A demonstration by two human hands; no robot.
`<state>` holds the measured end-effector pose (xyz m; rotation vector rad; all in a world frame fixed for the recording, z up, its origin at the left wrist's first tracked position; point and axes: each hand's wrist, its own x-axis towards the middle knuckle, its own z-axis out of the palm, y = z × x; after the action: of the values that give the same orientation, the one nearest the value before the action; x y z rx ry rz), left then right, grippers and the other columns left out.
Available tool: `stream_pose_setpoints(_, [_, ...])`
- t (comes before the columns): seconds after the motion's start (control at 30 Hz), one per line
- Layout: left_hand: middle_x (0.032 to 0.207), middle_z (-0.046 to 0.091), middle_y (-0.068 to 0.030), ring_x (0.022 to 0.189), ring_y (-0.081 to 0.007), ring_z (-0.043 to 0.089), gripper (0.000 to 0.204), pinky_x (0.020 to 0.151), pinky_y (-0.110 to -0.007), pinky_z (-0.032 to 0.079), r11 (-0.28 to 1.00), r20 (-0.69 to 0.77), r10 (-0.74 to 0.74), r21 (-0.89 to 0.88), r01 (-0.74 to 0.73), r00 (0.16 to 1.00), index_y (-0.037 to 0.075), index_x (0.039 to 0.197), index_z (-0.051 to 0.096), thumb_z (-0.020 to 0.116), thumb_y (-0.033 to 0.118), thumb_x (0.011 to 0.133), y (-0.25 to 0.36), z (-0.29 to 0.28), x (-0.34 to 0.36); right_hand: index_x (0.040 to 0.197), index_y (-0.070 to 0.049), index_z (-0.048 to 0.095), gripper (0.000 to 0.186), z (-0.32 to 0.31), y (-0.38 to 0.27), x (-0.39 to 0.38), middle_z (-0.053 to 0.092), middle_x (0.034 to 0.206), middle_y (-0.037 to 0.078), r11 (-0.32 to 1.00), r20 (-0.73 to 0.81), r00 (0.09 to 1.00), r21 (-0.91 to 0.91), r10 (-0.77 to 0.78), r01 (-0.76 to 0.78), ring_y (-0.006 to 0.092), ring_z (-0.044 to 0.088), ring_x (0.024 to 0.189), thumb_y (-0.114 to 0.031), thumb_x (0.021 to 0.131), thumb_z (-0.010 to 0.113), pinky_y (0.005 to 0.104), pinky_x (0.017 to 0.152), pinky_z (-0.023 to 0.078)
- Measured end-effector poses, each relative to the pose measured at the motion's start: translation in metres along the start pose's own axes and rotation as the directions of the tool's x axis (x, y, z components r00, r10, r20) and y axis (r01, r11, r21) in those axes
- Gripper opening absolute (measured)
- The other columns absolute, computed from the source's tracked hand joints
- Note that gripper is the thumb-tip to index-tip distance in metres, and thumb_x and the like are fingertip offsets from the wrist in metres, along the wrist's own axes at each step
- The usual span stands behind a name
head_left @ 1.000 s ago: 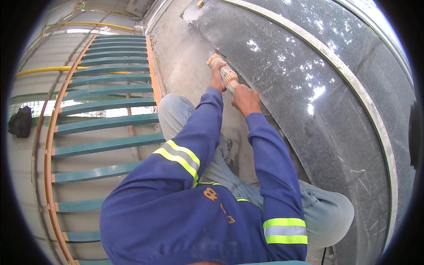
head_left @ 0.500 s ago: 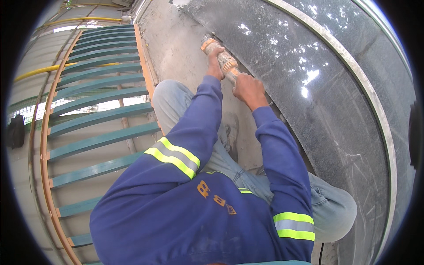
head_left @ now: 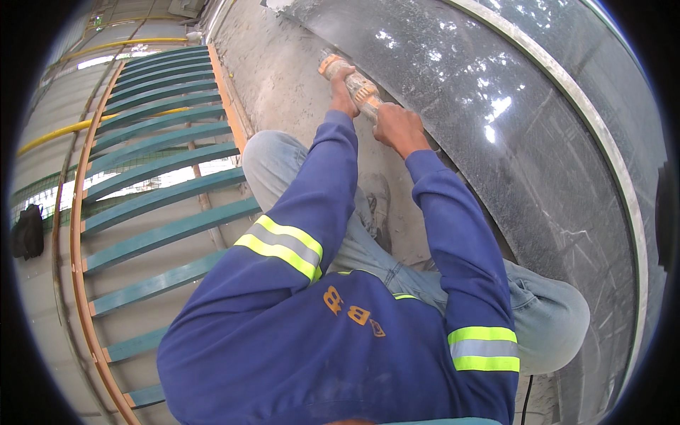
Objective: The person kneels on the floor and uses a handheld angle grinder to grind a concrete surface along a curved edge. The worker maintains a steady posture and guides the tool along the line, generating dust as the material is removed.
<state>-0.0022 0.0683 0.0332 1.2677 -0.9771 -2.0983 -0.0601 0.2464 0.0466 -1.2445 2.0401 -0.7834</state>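
A dusty cylindrical power tool (head_left: 360, 86) with orange and grey parts is in both of my hands, angled away from me beside the lower edge of a large dark, glossy panel (head_left: 510, 156). My left hand (head_left: 342, 92) is closed round its body near the far end. Just behind it, my right hand (head_left: 398, 129) grips the near end. The tool's tip lies at or very near the panel's edge; whether it touches is unclear.
A slatted teal rack with orange rails (head_left: 165, 170) stands on my left. A dusty concrete floor (head_left: 262, 78) runs between rack and panel. My bent knees flank my arms. A black bag (head_left: 28, 231) hangs at far left. A black cable (head_left: 525, 397) lies by my right knee.
Both hands and the tool have shifted a little farther forward along the panel's edge, higher and slightly leftward in the picture. The grip is unchanged.
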Motion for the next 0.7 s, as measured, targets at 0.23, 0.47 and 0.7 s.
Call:
stream_pose_setpoints(0.23, [0.083, 0.056, -0.0115, 0.068, -0.0294, 0.062, 0.032, 0.063, -0.048, 0.056, 0.999, -0.03, -0.002, -0.033, 0.001, 1.0, 0.006, 0.099, 0.051, 0.065, 0.024, 0.076, -0.004, 0.007, -0.016, 0.103, 0.003, 0.067, 0.034, -0.014, -0.004, -0.021, 0.069, 0.105, 0.023, 0.999, 0.04, 0.998, 0.002, 0.042, -0.042, 0.0388, 0.068, 0.099, -0.02, 0.078, 0.068, 0.0461, 0.086, 0.054])
stream_pose_setpoints(0.47, [0.084, 0.056, -0.0115, 0.071, -0.0299, 0.062, 0.034, 0.066, -0.05, 0.057, 0.999, 0.041, 0.017, -0.051, -0.015, 0.999, 0.006, 0.101, 0.051, 0.066, 0.025, 0.077, -0.007, 0.005, -0.021, 0.103, 0.001, 0.067, 0.031, -0.014, -0.005, -0.027, 0.07, 0.106, 0.019, 0.996, 0.033, 0.996, -0.019, 0.084, -0.083, 0.0357, 0.069, 0.099, -0.016, 0.077, 0.07, 0.0447, 0.083, 0.055])
stream_pose_setpoints(0.7, [0.083, 0.057, -0.0127, 0.069, -0.0306, 0.063, 0.033, 0.066, -0.049, 0.057, 1.0, -0.049, -0.02, -0.026, 0.018, 0.999, 0.006, 0.101, 0.051, 0.064, 0.026, 0.078, -0.005, 0.004, -0.009, 0.1, 0.003, 0.066, 0.034, -0.004, 0.0, -0.01, 0.07, 0.103, 0.024, 0.999, 0.028, 0.999, -0.034, 0.031, -0.03, 0.0391, 0.068, 0.097, -0.021, 0.077, 0.069, 0.0467, 0.083, 0.055])
